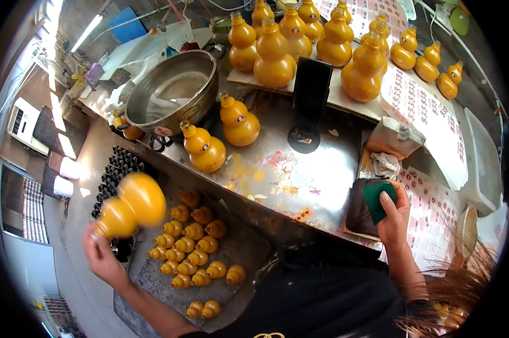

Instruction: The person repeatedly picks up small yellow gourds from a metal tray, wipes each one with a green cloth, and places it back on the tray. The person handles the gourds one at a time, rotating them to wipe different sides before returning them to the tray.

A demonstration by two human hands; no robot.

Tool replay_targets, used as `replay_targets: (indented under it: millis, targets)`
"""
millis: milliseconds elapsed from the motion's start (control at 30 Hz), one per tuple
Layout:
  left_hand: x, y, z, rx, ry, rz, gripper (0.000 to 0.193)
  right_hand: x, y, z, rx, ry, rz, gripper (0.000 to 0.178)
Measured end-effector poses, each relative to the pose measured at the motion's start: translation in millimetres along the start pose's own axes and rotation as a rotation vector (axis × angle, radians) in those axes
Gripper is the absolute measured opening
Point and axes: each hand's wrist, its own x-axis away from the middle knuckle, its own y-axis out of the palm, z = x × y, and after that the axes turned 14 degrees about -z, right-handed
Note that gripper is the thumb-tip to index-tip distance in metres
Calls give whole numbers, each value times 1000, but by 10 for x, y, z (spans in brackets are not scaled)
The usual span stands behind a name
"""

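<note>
My left hand (104,258) grips a glossy yellow gourd-shaped bottle (136,204) by its narrow neck. The bottle is held tilted at the left, its wide bulb up and to the right, slightly blurred. In my right hand (396,218) is a flat, dark green flexible piece (376,200), like a scraper, with the thumb pressed on its face. It is over a dark pad (358,213) at the bench's right end. Two yellow gourd bottles, one nearer (205,151) and one farther (240,121), stand on the metal bench (327,180) between my hands.
A big steel basin (172,84) sits at the back left. More gourd bottles (274,59) crowd the rear shelf beside printed sheets (420,112). A black phone (312,79) stands mid-bench. Several small gourds (193,231) lie on a low grey surface. A wrapped block (397,137) sits behind the pad.
</note>
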Motion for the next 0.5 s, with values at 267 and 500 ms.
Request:
replay_targets:
  millis: [267, 500]
  targets:
    - [-2133, 1134, 598, -317, 620, -142, 19, 339, -385, -156, 35, -121, 142, 27]
    - [-2880, 2089, 7, -601, 780, -529, 13, 551, -753, -153, 42, -199, 291, 26]
